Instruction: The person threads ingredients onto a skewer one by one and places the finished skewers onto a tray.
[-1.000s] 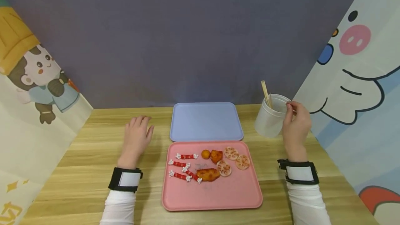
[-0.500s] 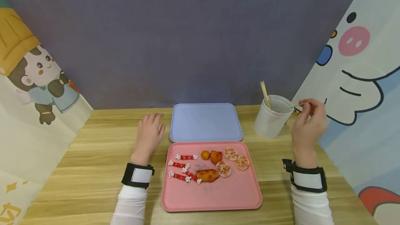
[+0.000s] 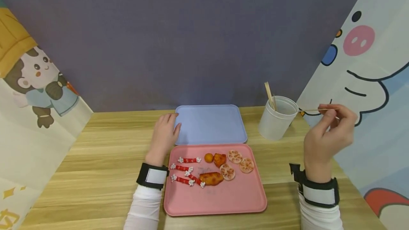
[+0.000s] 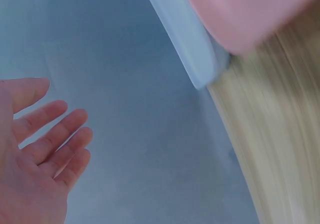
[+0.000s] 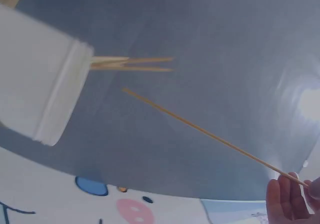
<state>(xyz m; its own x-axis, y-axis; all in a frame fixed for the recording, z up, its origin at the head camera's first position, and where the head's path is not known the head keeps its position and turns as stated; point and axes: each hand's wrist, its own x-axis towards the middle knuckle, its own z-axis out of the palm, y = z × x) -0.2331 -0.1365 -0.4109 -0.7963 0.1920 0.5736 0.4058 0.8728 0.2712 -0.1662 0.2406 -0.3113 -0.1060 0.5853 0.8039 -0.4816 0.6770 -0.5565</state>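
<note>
Beside the round white plastic tub (image 3: pixel 274 125), there's the right hand (image 3: pixel 330 136) pinching a thin wooden skewer (image 5: pixel 214 137) near one end, likely to leave its length free, while the empty left hand (image 3: pixel 163 132) hovers, fingers loose.

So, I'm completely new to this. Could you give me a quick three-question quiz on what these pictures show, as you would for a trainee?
1. Multiple choice: what does the person's right hand hold?
A) a white plastic tub
B) a thin wooden stick
C) a glossy brown wing-shaped piece

2. True or false: the flat pink rectangular tray lies nearer the person than the flat pale-blue rectangular tray.

3. Count: how many round, pale slices with holes lie on the pink tray?

Key: 1. B; 2. True; 3. Three.
</note>
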